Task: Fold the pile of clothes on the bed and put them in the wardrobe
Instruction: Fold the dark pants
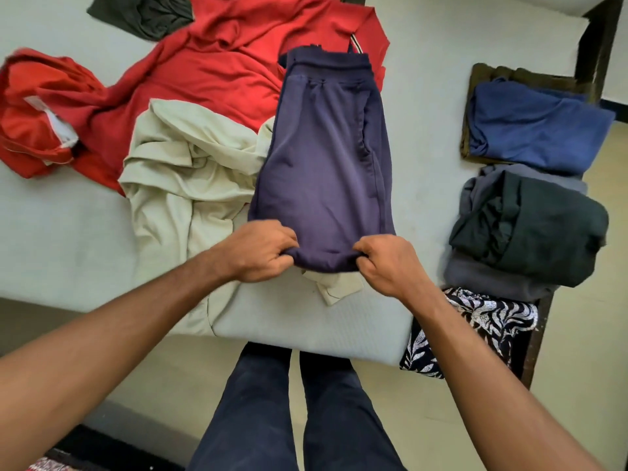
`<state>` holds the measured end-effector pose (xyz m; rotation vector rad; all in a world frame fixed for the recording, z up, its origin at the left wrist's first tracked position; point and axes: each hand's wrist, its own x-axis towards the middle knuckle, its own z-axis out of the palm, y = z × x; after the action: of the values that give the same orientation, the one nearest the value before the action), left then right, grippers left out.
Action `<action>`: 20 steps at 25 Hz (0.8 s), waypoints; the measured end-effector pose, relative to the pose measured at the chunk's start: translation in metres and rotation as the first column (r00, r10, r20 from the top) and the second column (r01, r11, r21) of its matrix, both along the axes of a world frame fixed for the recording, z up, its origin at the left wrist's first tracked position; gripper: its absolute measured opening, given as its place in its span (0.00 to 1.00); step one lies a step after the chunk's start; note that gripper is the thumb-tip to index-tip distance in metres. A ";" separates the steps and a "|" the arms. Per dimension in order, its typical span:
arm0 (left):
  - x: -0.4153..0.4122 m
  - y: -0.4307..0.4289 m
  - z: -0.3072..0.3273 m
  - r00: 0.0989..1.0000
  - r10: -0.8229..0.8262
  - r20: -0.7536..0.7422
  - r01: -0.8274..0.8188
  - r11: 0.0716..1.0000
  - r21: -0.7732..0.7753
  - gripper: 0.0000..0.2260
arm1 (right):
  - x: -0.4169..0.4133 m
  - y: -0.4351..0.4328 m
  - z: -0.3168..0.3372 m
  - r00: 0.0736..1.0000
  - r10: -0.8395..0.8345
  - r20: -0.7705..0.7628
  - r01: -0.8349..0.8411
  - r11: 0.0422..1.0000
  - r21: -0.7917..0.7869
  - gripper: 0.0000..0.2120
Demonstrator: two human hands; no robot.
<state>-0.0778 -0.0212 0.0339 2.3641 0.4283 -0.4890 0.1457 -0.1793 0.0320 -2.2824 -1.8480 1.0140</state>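
- The person's legs in dark navy trousers [295, 419] stand on the floor, close against the near edge of the bed [68, 232], which carries a pale, finely ribbed sheet.
- At the bed's near right corner lies a black-and-white leaf-print cloth [475, 321], hanging partly over the edge.
- The left hand [261, 253] and the right hand [387, 263] each curl their fingers round the near hem of the dark purple cotton shorts [326, 164], one at each corner, with the hem bunched between them.
- The shorts lie flat and lengthwise on the bed, with the waistband at the far end.
- A crumpled beige garment [183, 178] lies just left of the shorts and partly under them; a flap of it shows below the hem, between the hands.
- To the right, well apart from the shorts, a folded dark green garment [530, 229] sits on a folded grey garment [489, 280].
- Beyond that stack, a folded blue garment [537, 130] rests on a folded brown cloth [475, 76].
- A large red garment [204, 69] is spread unfolded behind the beige one, and the shorts' waistband overlaps it.
- Farthest off, a dark olive garment [142, 15] lies bunched, touching the red one.
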 end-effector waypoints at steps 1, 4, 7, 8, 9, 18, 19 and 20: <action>-0.002 -0.013 0.006 0.999 0.015 -0.043 -0.018 0.997 -0.071 0.16 | -0.005 -0.009 0.003 1.000 0.001 0.000 -0.001 0.998 -0.063 0.09; -0.011 -0.064 0.013 0.946 0.063 -0.317 -0.171 0.930 -0.326 0.12 | -0.016 -0.042 0.007 0.977 -0.074 -0.200 -0.019 0.904 -0.427 0.13; -0.009 -0.085 0.016 0.893 0.091 -0.440 -0.330 0.797 -0.506 0.11 | -0.009 -0.049 0.014 0.953 -0.142 -0.268 -0.067 0.763 -0.643 0.06; -0.003 -0.079 0.014 0.887 0.132 -0.443 -0.380 0.756 -0.534 0.11 | 0.000 -0.043 0.015 0.944 -0.184 -0.274 -0.031 0.777 -0.629 0.08; 0.003 -0.065 0.010 0.878 0.199 -0.435 -0.428 0.734 -0.527 0.10 | 0.010 -0.032 0.014 0.934 -0.239 -0.265 0.043 0.813 -0.581 0.10; 0.074 0.120 -0.054 0.822 0.539 -0.183 -0.550 0.835 -0.013 0.16 | 0.074 0.140 -0.064 0.951 -0.298 -0.084 0.298 0.954 -0.011 0.15; 0.077 0.125 -0.060 0.829 0.543 -0.130 -0.534 0.839 0.101 0.17 | 0.077 0.144 -0.074 0.949 -0.303 -0.088 0.303 0.953 -0.010 0.21; 0.080 0.123 -0.062 0.851 0.522 -0.048 -0.501 0.837 0.222 0.19 | 0.077 0.143 -0.080 0.946 -0.313 -0.088 0.315 0.949 0.000 0.25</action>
<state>0.0023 0.1015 -0.0282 2.2831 1.1758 -0.3262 0.2225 -0.0365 -0.0476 -2.3790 -1.3928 1.0254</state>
